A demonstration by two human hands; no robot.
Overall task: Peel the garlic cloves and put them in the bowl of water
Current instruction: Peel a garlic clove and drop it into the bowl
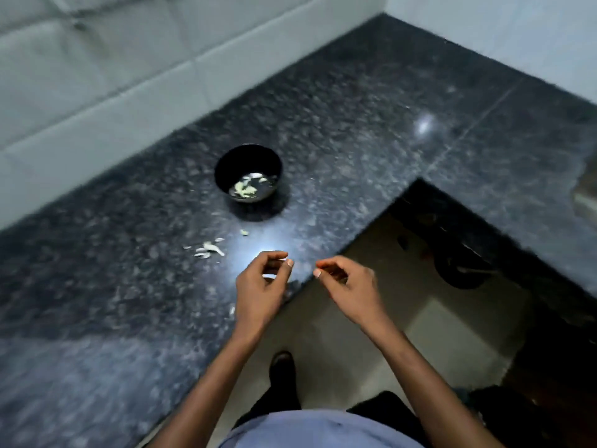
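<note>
Beyond both hands, far and slightly left, the bowl [248, 172] already holds peeled cloves [246, 189]. Left hand [260, 287] is nearer; whether it or right hand [347, 289], both curled, pinches something is unclear.

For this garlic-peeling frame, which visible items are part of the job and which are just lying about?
Part of the job:
black bowl of water holding peeled garlic cloves
garlic skins on the granite countertop
left hand and right hand, fingers curled; contents unclear

Lying about:
dark objects on the floor below
</note>
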